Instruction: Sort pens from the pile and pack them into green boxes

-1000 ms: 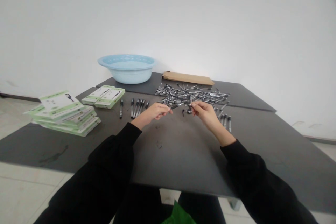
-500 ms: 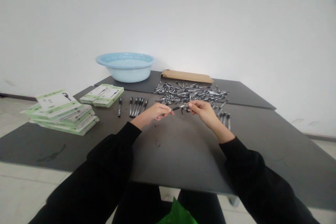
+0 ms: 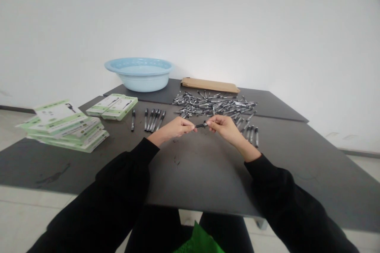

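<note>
Between my two hands a dark pen is held level above the dark table. My left hand pinches its left end, and my right hand grips its right end with thumb and fingers. Just behind the hands lies a large pile of clear and black pens. Several capped pens lie side by side left of my left hand, with one more apart from them. Other pens rest beside my right wrist.
A messy stack of green and white boxes is at the left, with more boxes behind it. A light blue basin and a long brown cardboard piece stand at the back near the wall.
My right hand has moved left, closer to my left hand, so less of the pen shows between them. The whole view has shifted slightly.
</note>
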A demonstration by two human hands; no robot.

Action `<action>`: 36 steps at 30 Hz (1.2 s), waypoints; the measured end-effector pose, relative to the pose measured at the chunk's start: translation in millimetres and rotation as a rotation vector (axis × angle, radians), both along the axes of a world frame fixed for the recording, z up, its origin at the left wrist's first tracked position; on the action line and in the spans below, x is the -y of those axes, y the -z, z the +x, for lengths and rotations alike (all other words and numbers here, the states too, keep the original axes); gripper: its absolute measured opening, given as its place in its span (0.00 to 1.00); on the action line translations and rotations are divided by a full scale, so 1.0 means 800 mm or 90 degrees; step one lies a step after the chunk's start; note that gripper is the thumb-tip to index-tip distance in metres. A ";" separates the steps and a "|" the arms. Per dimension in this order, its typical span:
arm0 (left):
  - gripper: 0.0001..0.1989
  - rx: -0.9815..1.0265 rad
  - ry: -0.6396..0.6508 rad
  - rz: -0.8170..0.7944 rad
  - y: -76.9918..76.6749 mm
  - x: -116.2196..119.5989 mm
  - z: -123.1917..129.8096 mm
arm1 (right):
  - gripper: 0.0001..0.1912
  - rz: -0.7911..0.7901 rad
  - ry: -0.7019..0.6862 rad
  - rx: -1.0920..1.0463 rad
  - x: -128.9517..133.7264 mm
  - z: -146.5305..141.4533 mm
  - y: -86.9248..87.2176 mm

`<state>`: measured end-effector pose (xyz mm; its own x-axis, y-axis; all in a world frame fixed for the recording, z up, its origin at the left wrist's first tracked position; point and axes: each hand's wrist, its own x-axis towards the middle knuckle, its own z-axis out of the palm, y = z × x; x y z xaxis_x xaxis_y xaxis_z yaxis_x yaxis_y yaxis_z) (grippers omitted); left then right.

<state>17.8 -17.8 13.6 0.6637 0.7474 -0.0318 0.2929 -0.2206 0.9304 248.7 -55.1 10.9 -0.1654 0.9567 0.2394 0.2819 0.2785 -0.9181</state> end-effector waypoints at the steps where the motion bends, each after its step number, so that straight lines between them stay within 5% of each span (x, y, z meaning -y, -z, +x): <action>1: 0.21 -0.007 -0.003 0.018 0.002 -0.001 0.000 | 0.21 0.000 0.002 -0.002 0.000 -0.001 0.002; 8: 0.20 0.010 -0.007 0.057 0.005 0.002 0.004 | 0.20 -0.013 0.002 -0.038 0.000 -0.004 0.008; 16: 0.19 0.112 -0.063 0.029 0.000 0.019 0.025 | 0.20 -0.094 -0.068 -0.314 0.014 -0.055 0.007; 20: 0.19 0.019 -0.123 0.178 -0.004 0.010 0.014 | 0.26 -0.122 -0.003 -0.257 0.003 -0.083 0.023; 24: 0.11 0.025 -0.363 0.355 -0.017 0.019 -0.019 | 0.24 -0.215 -0.006 -0.020 -0.010 -0.123 0.036; 28: 0.13 0.121 -0.575 0.291 -0.014 0.068 -0.078 | 0.22 -0.257 -0.003 0.119 -0.029 -0.168 0.041; 36: 0.15 0.047 -0.561 0.165 0.047 0.162 -0.157 | 0.15 -0.257 0.061 0.187 -0.096 -0.221 0.033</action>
<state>-108.1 -147.7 -24.4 -0.1553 0.9614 0.2270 0.3952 -0.1502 0.9062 71.6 21.9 -15.4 -0.0773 0.9775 -0.1962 0.5509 -0.1221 -0.8256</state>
